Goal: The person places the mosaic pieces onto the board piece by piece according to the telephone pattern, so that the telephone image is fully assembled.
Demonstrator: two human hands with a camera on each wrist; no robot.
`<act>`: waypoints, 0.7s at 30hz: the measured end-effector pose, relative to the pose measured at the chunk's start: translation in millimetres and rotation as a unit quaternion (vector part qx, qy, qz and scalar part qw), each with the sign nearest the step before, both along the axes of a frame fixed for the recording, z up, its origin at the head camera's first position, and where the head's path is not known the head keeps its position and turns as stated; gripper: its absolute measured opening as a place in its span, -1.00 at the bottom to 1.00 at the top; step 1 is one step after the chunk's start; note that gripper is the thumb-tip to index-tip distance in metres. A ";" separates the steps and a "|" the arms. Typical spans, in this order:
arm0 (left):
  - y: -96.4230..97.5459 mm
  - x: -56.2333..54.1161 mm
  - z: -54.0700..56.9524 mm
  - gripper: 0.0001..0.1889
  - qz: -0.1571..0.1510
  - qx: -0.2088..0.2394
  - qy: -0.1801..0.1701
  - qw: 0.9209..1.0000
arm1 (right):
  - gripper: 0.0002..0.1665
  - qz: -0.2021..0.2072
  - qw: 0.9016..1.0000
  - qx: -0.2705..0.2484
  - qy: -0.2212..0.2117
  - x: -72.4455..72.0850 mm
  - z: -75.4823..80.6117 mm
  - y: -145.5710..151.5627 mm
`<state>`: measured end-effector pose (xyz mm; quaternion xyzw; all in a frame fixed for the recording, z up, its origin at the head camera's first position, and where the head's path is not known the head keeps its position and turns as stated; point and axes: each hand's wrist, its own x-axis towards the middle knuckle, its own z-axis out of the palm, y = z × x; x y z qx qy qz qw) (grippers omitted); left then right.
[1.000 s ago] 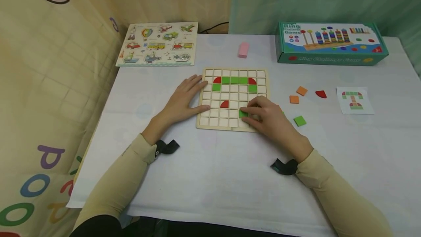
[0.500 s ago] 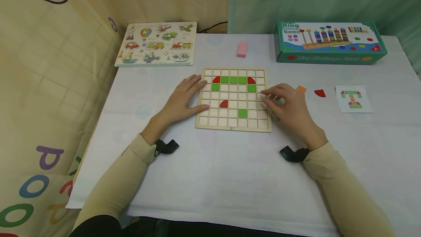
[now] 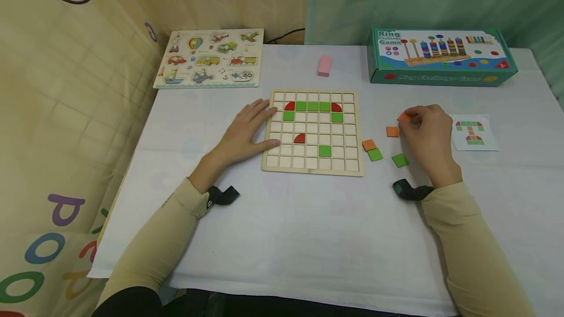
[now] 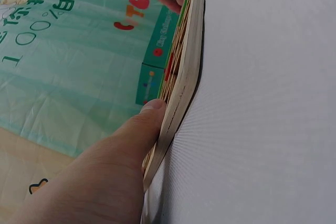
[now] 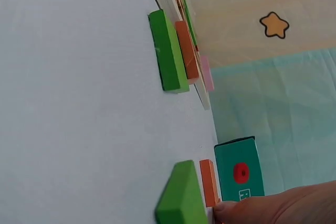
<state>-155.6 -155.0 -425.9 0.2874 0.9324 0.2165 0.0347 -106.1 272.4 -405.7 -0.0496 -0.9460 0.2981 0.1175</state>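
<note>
A wooden grid board [image 3: 312, 173] lies flat, with red quarter-round tiles and green square tiles in some cells. My left hand [image 3: 246, 133] rests on its left edge, fingers spread; in the left wrist view the thumb [image 4: 142, 129] touches the rim. To the right of the board, my right hand [image 3: 429, 136] pinches an orange square tile [image 3: 404, 117] between thumb and forefinger. Another orange tile [image 3: 392, 131] lies just beside it. Nearer are a green tile [image 3: 400, 160] and, by the board's edge, an orange tile [image 3: 369, 145] touching a green one [image 3: 375, 154].
A printed pattern card [image 3: 475, 133] lies right of my right hand. Farther back stand a pink block [image 3: 324, 66], a Ring Challenge Game box [image 3: 442, 57] and a vehicle picture puzzle [image 3: 209, 58]. Curtains hang behind the white-covered table [image 3: 299, 238].
My right hand has let go of the green tile in the board's lower cell and moved right to an orange tile. It now covers the loose red tile. The left hand stays put.
</note>
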 end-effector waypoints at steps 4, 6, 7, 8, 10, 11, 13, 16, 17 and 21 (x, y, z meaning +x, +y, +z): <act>0.2 0.4 0.7 -0.09 0.000 0.002 -0.001 1.000 | -0.66 0.005 1.000 -0.009 -0.017 -0.7 0.4 1.9; 0.3 0.7 1.0 -0.09 0.000 0.003 -0.002 1.000 | -0.64 0.002 1.000 -0.015 -0.024 -1.2 0.8 1.9; 0.2 0.9 1.1 -0.09 0.000 0.003 -0.002 1.000 | -0.63 -0.001 0.999 -0.020 -0.028 -1.6 0.8 1.8; 0.1 1.0 1.2 -0.09 0.001 0.003 -0.003 1.000 | -0.63 -0.003 0.999 -0.024 -0.028 -2.1 0.6 1.7; -0.2 1.2 1.1 -0.09 0.001 0.002 -0.004 1.000 | -0.63 -0.009 0.999 -0.032 -0.023 -2.5 -0.5 1.5; -0.2 1.1 1.1 -0.09 0.001 0.002 -0.004 1.000 | -0.65 -0.009 0.999 -0.038 -0.015 -2.7 -1.2 1.5; -0.3 1.0 1.0 -0.09 0.000 0.001 -0.003 1.000 | -0.66 -0.009 0.999 -0.050 0.004 -3.6 -3.3 1.0; -0.2 1.0 1.0 -0.09 -0.001 0.001 -0.002 1.000 | -0.67 0.001 0.997 -0.071 0.036 -4.0 -3.4 -4.1; -0.1 1.1 1.1 -0.09 -0.001 0.002 -0.001 1.000 | -0.67 0.009 0.996 -0.080 0.044 -4.2 -3.2 -6.6; -0.1 0.9 0.9 -0.09 -0.002 0.004 0.000 1.000 | -0.69 0.055 0.990 -0.108 0.066 -1.6 0.0 -23.4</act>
